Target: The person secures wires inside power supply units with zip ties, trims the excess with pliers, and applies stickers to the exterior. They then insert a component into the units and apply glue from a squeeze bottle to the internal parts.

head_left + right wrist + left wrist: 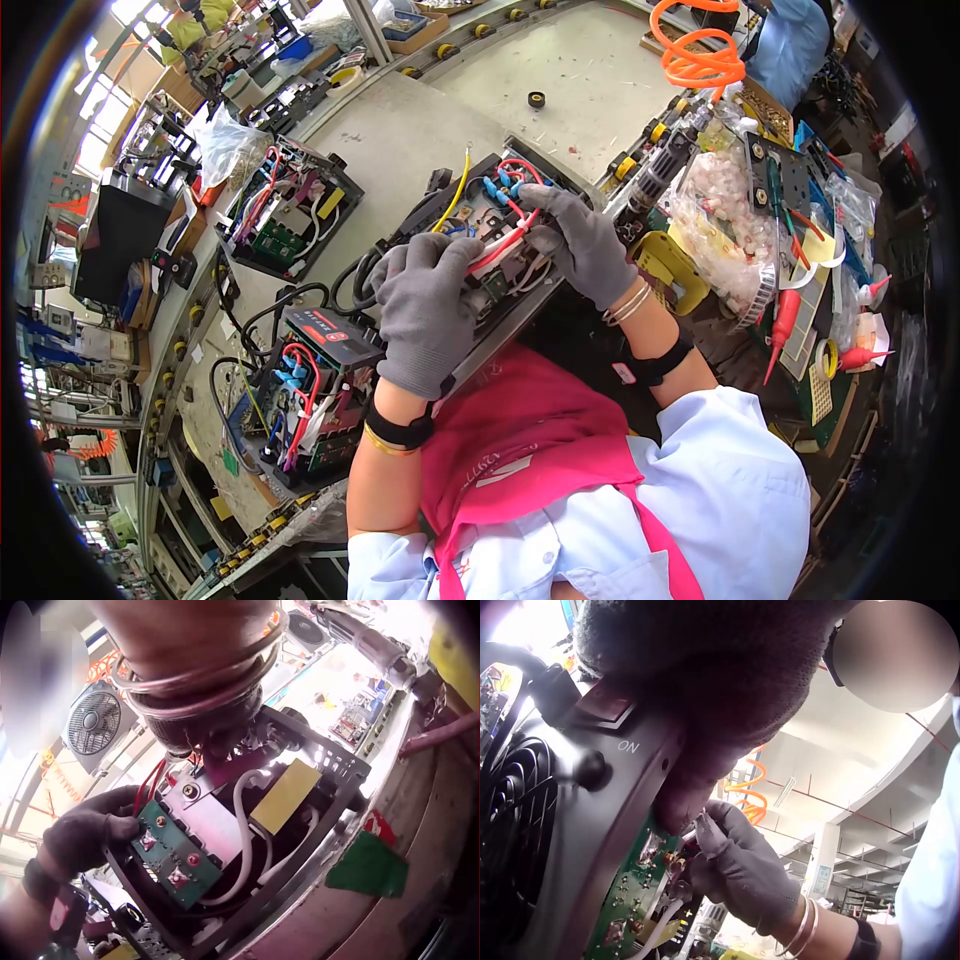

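A power unit with its cover off [505, 225] lies before me, its red cables [500, 247] and blue connectors exposed. My gloved left hand [425, 305] arches over the fan-panel end, fingers bent down at the red cables; in the right wrist view its thumb lies beside these wires [144, 796]. On the other side, my gloved right hand [583, 245] pinches the red cables between thumb and fingers. A green circuit board [176, 862] and white cables [244, 825] show along the unit's side. A yellow wire [456, 195] stands up from the unit.
Two similar uncovered units [290, 210] stand to the left, the nearer with a dark cover panel [325, 335]. At right are a power screwdriver [655, 175], a bag of small parts [725, 235], red bottles [785, 325] and a yellow holder [672, 270]. An orange coiled hose [700, 60] hangs above.
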`<action>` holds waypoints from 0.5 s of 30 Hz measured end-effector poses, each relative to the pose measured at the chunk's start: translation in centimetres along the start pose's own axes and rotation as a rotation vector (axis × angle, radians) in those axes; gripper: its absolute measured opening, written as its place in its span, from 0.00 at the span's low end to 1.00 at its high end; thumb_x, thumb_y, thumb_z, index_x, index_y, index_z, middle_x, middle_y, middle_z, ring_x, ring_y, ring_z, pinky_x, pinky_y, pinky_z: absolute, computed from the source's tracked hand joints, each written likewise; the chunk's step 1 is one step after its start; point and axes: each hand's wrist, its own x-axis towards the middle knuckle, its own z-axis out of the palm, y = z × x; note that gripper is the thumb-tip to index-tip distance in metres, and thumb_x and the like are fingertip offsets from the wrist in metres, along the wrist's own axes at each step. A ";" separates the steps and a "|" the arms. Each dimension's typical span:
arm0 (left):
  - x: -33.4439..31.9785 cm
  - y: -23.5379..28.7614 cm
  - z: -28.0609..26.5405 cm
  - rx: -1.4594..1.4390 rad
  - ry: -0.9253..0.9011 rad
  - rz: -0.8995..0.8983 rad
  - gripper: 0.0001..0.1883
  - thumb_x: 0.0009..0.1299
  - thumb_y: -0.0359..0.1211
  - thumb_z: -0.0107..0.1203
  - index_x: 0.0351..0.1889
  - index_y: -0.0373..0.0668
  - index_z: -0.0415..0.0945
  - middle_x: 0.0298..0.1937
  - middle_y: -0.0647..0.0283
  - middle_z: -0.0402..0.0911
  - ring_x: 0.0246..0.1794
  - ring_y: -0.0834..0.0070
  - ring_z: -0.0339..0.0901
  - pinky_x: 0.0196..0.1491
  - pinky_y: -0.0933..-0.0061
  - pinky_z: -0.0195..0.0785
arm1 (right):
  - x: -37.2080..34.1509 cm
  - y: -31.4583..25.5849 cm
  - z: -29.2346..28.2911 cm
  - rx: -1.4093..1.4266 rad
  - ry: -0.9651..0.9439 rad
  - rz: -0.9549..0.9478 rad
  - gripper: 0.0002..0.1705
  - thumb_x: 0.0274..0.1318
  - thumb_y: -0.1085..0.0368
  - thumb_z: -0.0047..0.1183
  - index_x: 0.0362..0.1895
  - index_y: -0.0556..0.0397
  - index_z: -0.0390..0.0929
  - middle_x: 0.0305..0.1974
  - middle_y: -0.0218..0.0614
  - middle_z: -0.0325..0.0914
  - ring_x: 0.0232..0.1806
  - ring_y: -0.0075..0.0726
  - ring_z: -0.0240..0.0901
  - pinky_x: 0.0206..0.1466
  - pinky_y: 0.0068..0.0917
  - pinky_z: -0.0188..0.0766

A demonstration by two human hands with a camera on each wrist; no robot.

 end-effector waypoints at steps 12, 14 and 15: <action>-0.1 0.5 -0.1 0.025 -0.022 -0.026 0.26 0.48 0.31 0.68 0.49 0.50 0.78 0.45 0.61 0.76 0.49 0.57 0.71 0.54 0.58 0.60 | -0.5 1.0 0.6 0.085 0.013 0.019 0.20 0.59 0.67 0.57 0.54 0.54 0.69 0.48 0.45 0.79 0.50 0.49 0.79 0.50 0.34 0.77; -0.1 0.4 -0.1 0.035 -0.019 -0.018 0.27 0.48 0.31 0.67 0.50 0.50 0.78 0.45 0.61 0.76 0.49 0.57 0.71 0.55 0.57 0.60 | -0.7 1.2 0.8 0.079 0.017 0.009 0.21 0.58 0.67 0.57 0.56 0.54 0.69 0.47 0.46 0.79 0.49 0.49 0.79 0.48 0.35 0.77; -0.2 0.4 -0.1 0.042 -0.016 -0.015 0.27 0.49 0.31 0.67 0.50 0.50 0.77 0.45 0.61 0.76 0.49 0.57 0.71 0.55 0.57 0.60 | -0.5 1.1 0.9 0.039 0.039 -0.011 0.23 0.57 0.67 0.58 0.56 0.53 0.68 0.47 0.45 0.79 0.45 0.48 0.80 0.44 0.33 0.78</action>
